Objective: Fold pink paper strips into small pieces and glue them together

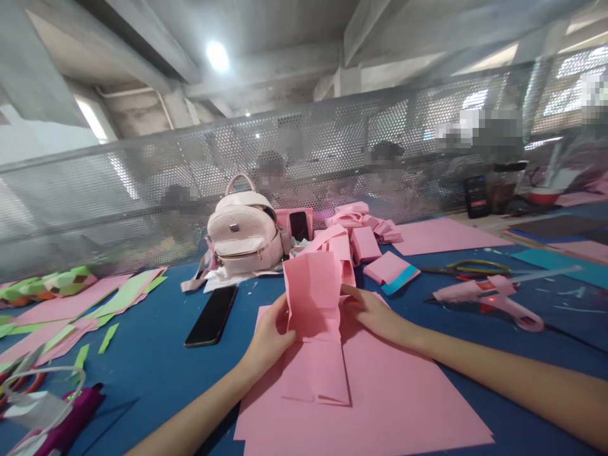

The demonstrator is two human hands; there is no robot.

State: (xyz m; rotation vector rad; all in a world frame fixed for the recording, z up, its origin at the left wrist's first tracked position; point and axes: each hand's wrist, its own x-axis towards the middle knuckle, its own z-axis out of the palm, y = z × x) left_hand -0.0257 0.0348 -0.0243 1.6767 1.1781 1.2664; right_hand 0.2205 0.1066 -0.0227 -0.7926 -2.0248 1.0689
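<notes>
While your left hand point(272, 332) pinches the left edge of the creased pink paper point(314, 294) and your right hand point(377, 316) closes its fingers on the right edge, that piece stands over the pink sheets point(403, 405). On the blue desk point(156, 373), right of those sheets lies a glue gun point(479, 291); left, a phone point(212, 316); beyond, a backpack point(244, 218).

Slim, bare forearms point(213, 398) end in 2 bare hands point(272, 326).
</notes>
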